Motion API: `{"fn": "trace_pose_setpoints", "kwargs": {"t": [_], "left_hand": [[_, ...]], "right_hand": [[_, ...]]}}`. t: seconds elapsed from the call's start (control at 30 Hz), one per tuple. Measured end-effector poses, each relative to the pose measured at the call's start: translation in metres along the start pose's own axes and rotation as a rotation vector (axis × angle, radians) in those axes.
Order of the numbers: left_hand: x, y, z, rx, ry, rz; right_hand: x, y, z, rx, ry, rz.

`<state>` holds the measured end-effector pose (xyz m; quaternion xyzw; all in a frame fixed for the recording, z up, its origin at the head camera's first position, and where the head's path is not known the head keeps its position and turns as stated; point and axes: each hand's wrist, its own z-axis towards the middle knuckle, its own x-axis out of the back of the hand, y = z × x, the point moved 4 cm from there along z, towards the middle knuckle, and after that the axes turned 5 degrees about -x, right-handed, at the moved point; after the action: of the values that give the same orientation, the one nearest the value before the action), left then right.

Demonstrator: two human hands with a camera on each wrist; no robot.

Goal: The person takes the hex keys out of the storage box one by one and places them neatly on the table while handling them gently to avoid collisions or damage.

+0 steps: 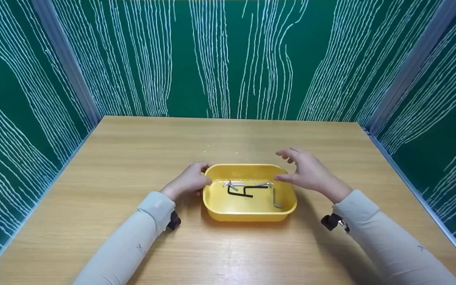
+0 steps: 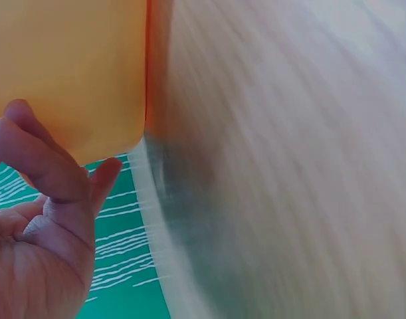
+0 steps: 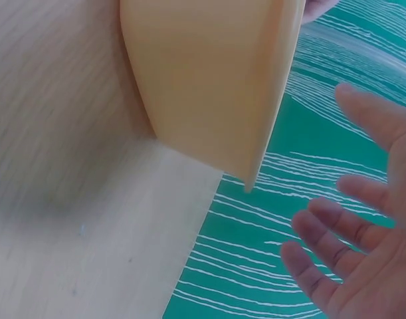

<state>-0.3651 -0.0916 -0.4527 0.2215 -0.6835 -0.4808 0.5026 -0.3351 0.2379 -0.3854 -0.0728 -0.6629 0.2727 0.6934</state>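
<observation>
We record green, white-lined walls (image 1: 319, 47), nine through three o'clock; a wood-grain bench (image 1: 152, 138); centrally, a yellow tray (image 1: 247, 208). The left hand (image 1: 188, 181) grips its nine-o'clock rim; the right hand (image 1: 309, 170), spread, hovers near two. Hex keys (image 1: 240, 194) lie inside. An X-shaped mark (image 1: 139, 246) is on the left sleeve (image 1: 119, 243).

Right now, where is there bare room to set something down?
The table is bare along the far green wall and before the yellow tray, between the sleeves. Crowded: at the tray, with L-shaped keys inside, left hand gripping one end, right hand by the other.
</observation>
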Motion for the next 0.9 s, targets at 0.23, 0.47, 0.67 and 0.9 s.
{"fn": "trace_pose_setpoints", "kwargs": {"t": [0.23, 0.47, 0.67, 0.9], "left_hand": [[-0.001, -0.002, 0.001, 0.002, 0.003, -0.012], [-0.003, -0.003, 0.000, 0.017, 0.007, -0.004], [-0.003, -0.003, 0.001, 0.036, 0.016, -0.003], [-0.002, -0.001, 0.001, 0.036, 0.022, 0.006]], "right_hand": [[-0.008, -0.006, 0.001, 0.005, -0.026, 0.047], [-0.019, -0.011, 0.002, 0.033, -0.059, 0.068], [-0.027, -0.015, 0.005, 0.071, -0.084, 0.089], [-0.035, -0.020, 0.006, 0.064, -0.136, 0.090]]}}
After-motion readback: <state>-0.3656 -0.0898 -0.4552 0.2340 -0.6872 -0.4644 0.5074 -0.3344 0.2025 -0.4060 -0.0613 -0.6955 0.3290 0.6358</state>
